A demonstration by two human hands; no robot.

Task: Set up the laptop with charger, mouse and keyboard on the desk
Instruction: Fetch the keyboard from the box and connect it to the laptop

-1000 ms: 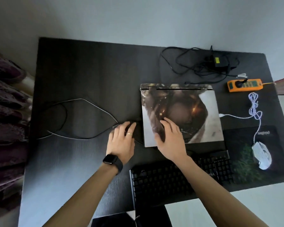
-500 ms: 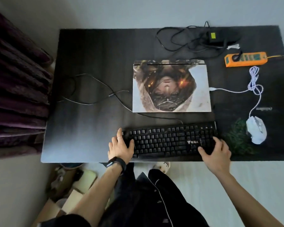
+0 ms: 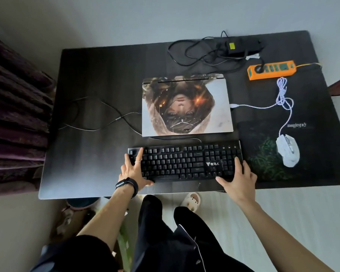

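While I stand at the near edge of the dark desk (image 3: 98,75), both my hands sit on the black keyboard (image 3: 185,162), which lies flat along that edge, just in front of the laptop (image 3: 186,107). My left hand (image 3: 134,171) covers the keyboard's left end: the fingers are spread and straight, the forefinger stretches up over the far-left keys, and the thumb lies along the near rim. A ring shows on one finger and a black watch (image 3: 127,183) on that wrist. My right hand (image 3: 238,179) covers the right end, thumb splayed along the near rim, one finger straight on the outer keys and the rest at the end edge; nothing is clenched.

The laptop is shut, its lid wrapped in a printed portrait, and it rests flat at the middle of the desk. A thin black cable (image 3: 106,118) wanders from the keyboard's back, past the laptop's front, into loops on the left. To the right, the white mouse (image 3: 288,150) sits on a dark mouse pad (image 3: 263,134), and its white cord (image 3: 263,106) ends right at the laptop's right side; I cannot tell whether it is plugged in. At the far edge lies the black charger (image 3: 241,46) amid its tangled cord, near an orange power strip (image 3: 271,70) with one black plug in it. Dark curtains (image 3: 14,114) hang on the left.
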